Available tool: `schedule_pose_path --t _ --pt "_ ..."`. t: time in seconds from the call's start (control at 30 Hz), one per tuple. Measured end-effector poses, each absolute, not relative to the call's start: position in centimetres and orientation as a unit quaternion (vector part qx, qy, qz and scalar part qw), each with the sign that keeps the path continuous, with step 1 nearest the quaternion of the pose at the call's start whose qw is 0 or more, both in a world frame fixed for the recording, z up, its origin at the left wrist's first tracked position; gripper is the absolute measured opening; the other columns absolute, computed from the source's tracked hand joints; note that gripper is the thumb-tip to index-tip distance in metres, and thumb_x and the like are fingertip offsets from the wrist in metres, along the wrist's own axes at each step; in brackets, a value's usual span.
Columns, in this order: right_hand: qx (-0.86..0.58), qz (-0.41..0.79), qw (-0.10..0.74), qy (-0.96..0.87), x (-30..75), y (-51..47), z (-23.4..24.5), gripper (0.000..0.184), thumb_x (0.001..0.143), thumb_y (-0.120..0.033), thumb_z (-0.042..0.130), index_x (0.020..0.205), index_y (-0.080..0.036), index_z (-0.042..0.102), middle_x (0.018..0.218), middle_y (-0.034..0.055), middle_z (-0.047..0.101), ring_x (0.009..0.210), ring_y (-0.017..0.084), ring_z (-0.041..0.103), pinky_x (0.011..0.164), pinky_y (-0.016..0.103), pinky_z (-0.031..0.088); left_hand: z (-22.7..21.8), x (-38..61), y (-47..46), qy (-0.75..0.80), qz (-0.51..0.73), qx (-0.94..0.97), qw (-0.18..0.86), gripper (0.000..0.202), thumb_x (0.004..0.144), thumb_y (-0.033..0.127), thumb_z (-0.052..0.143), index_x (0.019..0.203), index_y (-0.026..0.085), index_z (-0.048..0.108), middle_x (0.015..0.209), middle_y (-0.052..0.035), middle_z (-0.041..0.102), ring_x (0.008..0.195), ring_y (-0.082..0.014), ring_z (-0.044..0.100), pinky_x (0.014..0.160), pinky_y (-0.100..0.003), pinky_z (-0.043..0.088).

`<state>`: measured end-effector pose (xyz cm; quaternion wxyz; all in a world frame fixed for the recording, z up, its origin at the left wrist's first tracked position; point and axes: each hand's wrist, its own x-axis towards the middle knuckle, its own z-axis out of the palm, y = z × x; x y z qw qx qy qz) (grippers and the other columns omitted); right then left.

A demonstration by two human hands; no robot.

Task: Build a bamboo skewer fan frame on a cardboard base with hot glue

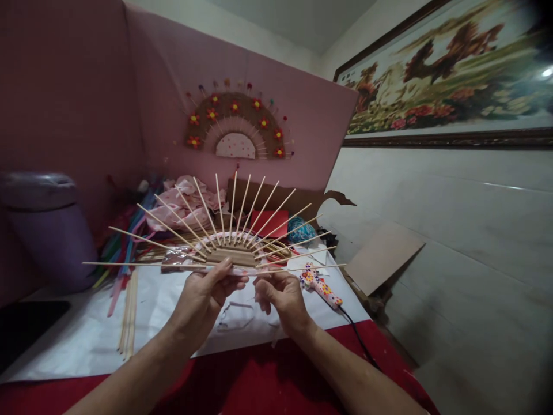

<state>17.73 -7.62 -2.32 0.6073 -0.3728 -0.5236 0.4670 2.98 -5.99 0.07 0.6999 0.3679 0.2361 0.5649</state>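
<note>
One half-round cardboard fan w/ many thin sticks spread outward is held up above the white-and-red tabletop, approx. mid-view. Its flat lower edge is gripped by the L hand, thumb pressed on the front, fingers tucked beneath. The R hand is placed at the right part of the same edge, fingers bent; whether anything is pinched there can't be told. A flowered glue gun w/ a black cord is laid to the right of the R hand. Loose sticks are laid at left. Pink cloth, a red sheet & a blue-white yarn ball are seen behind the fan. A flower-decorated fan is fixed to the pink board at back. A framed pic. is hung on the wall, upper right; a purple container is stood far left.
</note>
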Motion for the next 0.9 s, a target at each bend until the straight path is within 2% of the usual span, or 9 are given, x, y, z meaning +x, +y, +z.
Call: schedule_pose_path --t 0.17,0.33,0.53,0.73,0.9 --pt "-0.374 0.491 0.597 -0.512 17.78 -7.23 -2.58 0.04 0.059 -0.047 0.075 0.071 -0.012 0.06 0.048 -0.0014 0.058 0.032 0.005 0.044 0.03 0.015 0.03 0.09 3.06 -5.98 0.242 0.568 0.361 0.699 0.019 0.074 0.025 0.066 0.064 0.009 0.068 0.064 -0.0067 0.069 0.064 -0.0156 0.064 0.069 -0.028 0.052" --pt "-0.356 0.498 0.588 -0.529 17.64 -7.1 -2.63 0.043 0.068 -0.053 0.066 0.071 -0.011 0.059 0.045 -0.001 0.057 0.03 0.004 0.043 0.03 0.014 0.028 -0.18 3.28 -6.29 0.235 0.567 0.379 0.692 0.019 0.076 0.026 0.065 0.068 0.009 0.069 0.068 -0.0072 0.07 0.067 -0.0157 0.064 0.072 -0.028 0.052" --pt "-0.359 0.493 0.582 -0.538 17.7 -7.21 -2.7 0.042 0.072 -0.051 0.064 0.066 -0.01 0.06 0.044 -0.0001 0.056 0.03 0.004 0.043 0.03 0.014 0.029 -0.16 3.67 -6.39 0.237 0.573 0.367 0.694 0.02 0.074 0.029 0.067 0.067 0.009 0.069 0.067 -0.0071 0.069 0.067 -0.0163 0.064 0.07 -0.028 0.052" --pt "-0.363 0.514 0.583 -0.514 17.8 -7.15 -2.61 0.035 0.076 -0.045 0.062 0.072 -0.01 0.062 0.044 -0.0011 0.057 0.029 0.004 0.042 0.031 0.014 0.03 0.28 3.57 -6.43 0.259 0.578 0.342 0.694 0.019 0.068 0.027 0.072 0.064 0.009 0.069 0.065 -0.0063 0.069 0.066 -0.0172 0.065 0.069 -0.028 0.052" --pt "-0.351 0.517 0.584 -0.518 17.93 -7.07 -2.46 0.032 0.072 -0.041 0.068 0.067 -0.01 0.063 0.044 -0.0009 0.057 0.03 0.004 0.042 0.03 0.015 0.031 0.16 3.5 -6.39 0.262 0.578 0.329 0.699 0.018 0.068 0.027 0.072 0.065 0.009 0.069 0.066 -0.007 0.07 0.066 -0.0169 0.065 0.07 -0.029 0.053"
